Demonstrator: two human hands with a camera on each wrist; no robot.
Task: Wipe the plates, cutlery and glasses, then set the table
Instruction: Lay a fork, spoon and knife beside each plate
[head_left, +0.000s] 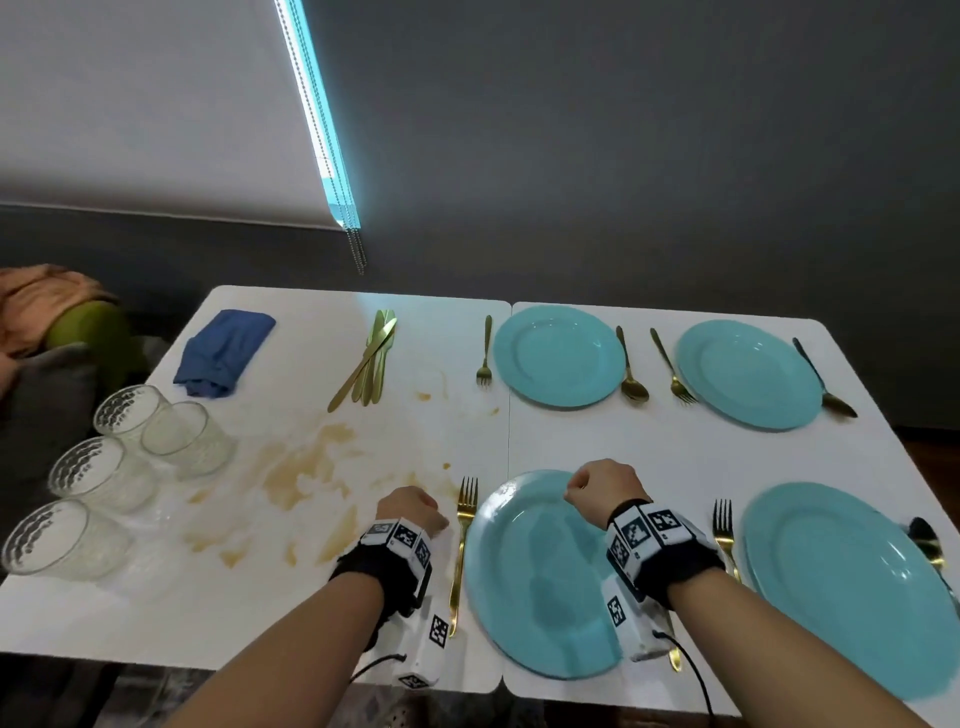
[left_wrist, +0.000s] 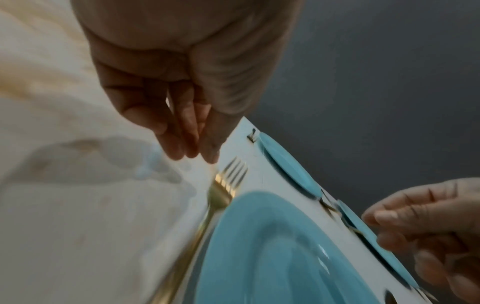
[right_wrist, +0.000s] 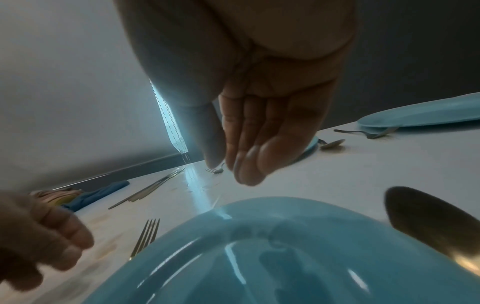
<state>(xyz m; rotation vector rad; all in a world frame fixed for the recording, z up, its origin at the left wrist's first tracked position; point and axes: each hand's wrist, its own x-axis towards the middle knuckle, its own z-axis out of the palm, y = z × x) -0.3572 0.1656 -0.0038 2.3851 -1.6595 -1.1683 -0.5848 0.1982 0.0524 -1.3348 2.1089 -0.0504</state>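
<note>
Four teal plates are laid out on the white table (head_left: 649, 441). My left hand (head_left: 418, 512) hovers just left of the gold fork (head_left: 464, 530) beside the near-left plate (head_left: 524, 571), fingers (left_wrist: 192, 144) loosely curled and empty above the fork's tines (left_wrist: 231, 176). Over that plate's far rim my right hand (head_left: 602, 486) hangs with relaxed, bent fingers (right_wrist: 249, 160), holding nothing. A dark spoon bowl (right_wrist: 428, 224) lies right of the plate (right_wrist: 259, 257); in the head view my wrist hides it.
Several clear glasses (head_left: 124, 410) stand at the left edge. A blue cloth (head_left: 223, 351) and a pile of gold knives (head_left: 371, 358) lie at the back left. Brown smears (head_left: 306, 473) cover the table's left half. Forks and spoons flank the other plates (head_left: 748, 374).
</note>
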